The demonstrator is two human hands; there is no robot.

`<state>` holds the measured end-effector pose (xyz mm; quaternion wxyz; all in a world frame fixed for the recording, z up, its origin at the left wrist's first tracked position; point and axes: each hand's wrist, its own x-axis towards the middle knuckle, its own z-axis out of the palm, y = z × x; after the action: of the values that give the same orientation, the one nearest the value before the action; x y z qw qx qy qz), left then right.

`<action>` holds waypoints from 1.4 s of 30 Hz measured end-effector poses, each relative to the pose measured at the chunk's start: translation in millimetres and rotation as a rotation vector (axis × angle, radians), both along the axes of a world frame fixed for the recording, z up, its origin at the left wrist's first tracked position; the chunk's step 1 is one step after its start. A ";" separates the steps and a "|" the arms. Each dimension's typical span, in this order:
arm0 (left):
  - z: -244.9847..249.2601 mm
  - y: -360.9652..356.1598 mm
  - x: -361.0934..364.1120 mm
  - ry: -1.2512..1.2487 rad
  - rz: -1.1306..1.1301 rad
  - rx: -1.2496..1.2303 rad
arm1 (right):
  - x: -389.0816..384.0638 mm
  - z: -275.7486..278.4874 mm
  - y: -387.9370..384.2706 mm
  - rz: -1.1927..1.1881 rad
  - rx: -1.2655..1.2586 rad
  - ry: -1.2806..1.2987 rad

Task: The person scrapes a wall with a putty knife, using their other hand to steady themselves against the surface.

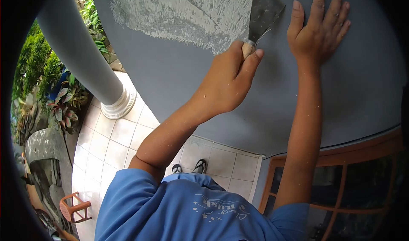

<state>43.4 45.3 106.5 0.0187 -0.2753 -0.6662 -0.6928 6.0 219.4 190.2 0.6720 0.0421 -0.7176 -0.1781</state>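
Observation:
My left hand (230, 77) is closed around the wooden handle (248, 50) of a wide-bladed scraper (265, 15). The blade lies against the grey painted surface (179, 75), at the right border of a rough, pale patch (187, 15) with a ragged lower edge. To the right of the blade, my right hand (317, 32) rests flat on the grey surface with its fingers spread, holding nothing. Dark smudges show on the paint around the blade, and small pale specks dot both forearms.
A round column (85, 49) with a white moulded base stands at the left, beside plants (42, 66) and rocks. Pale floor tiles (113, 151) lie below, with a small brown stool (74, 207) at lower left. A wood-framed window (341, 173) is at lower right.

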 end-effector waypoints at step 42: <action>-78.6 -28.1 -1.6 -0.500 -0.162 0.091 | -5.5 2.0 1.7 -0.060 0.020 0.045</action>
<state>41.7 17.3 27.9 -0.1897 -0.1468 -0.5941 -0.7678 0.5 221.1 192.1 0.6818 0.0234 -0.7015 -0.2062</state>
